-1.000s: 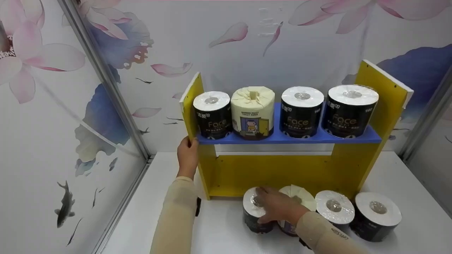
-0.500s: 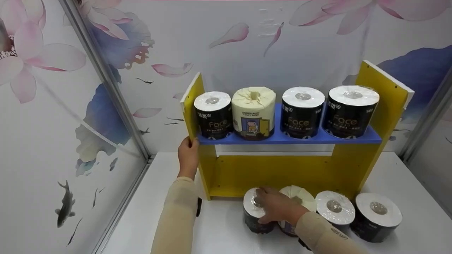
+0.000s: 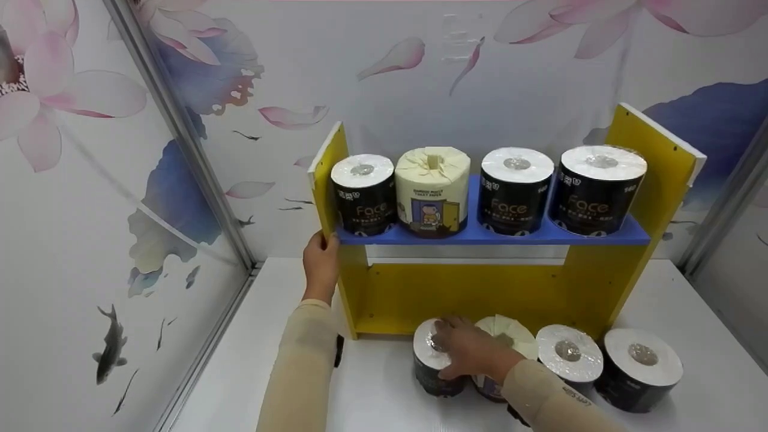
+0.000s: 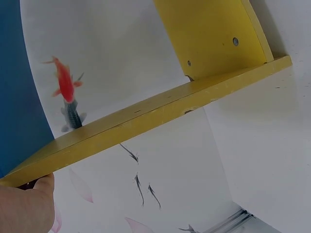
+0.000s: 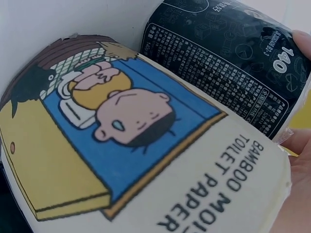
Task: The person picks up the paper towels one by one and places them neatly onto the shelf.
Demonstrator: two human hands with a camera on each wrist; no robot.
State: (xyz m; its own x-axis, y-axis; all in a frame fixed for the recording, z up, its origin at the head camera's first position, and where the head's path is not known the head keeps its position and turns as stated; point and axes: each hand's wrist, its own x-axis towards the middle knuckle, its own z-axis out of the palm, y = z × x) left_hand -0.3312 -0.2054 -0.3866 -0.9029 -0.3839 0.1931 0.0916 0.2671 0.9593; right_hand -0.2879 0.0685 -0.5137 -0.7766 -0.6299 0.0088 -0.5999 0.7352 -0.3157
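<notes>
My left hand (image 3: 321,267) holds the left side panel of a yellow and blue shelf (image 3: 468,291), thumb at the front edge near the blue board. In the left wrist view that hand (image 4: 29,208) shows below the panel's edge (image 4: 141,112). On the table, my right hand (image 3: 474,351) grips the leftmost black-and-white toilet paper roll (image 3: 433,375) from above. Its thumb lies on the black label, with the other fingers over the top. Right beside it stands a cream-wrapped toilet paper roll (image 3: 516,333), partly hidden by the hand; its cartoon label (image 5: 146,116) fills the right wrist view.
Two more black-labelled rolls (image 3: 569,354) (image 3: 642,366) stand to the right in the same row, in front of the shelf. On the blue board (image 3: 414,239), a cream roll (image 3: 432,192) stands among several black-labelled rolls (image 3: 517,192). Patterned wall panels (image 3: 384,96) enclose the white table (image 3: 270,288).
</notes>
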